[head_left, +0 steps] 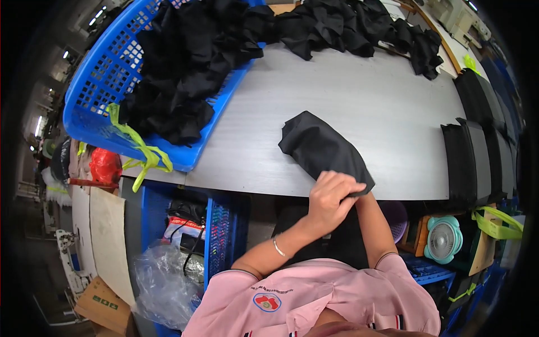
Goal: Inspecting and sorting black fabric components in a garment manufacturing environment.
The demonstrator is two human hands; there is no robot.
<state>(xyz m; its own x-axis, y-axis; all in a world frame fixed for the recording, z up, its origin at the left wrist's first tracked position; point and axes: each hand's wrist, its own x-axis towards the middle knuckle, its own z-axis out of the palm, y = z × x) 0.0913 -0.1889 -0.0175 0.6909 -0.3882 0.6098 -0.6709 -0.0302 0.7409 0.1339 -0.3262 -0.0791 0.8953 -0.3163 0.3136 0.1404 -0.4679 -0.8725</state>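
Note:
My left hand (331, 197), with a bracelet on its wrist, is closed on the near edge of a black cloth piece (323, 143). The cloth looks like a pouch or sleeve, but its exact kind is not clear. It slants up and leftward over the grey table (401, 121), near the front edge. My right forearm (377, 227) runs up to the same near end of the cloth. There the right hand goes out of sight, inside or beneath the cloth; its fingers are hidden.
A blue plastic basket (92, 121) at the left holds heaped black cloth pieces (193, 62). More black cloth (337, 28) lies along the table's far edge. Stacked black pieces (466, 160) stand at the right. Below are a small turquoise fan (443, 240) and a clear plastic bag (168, 281).

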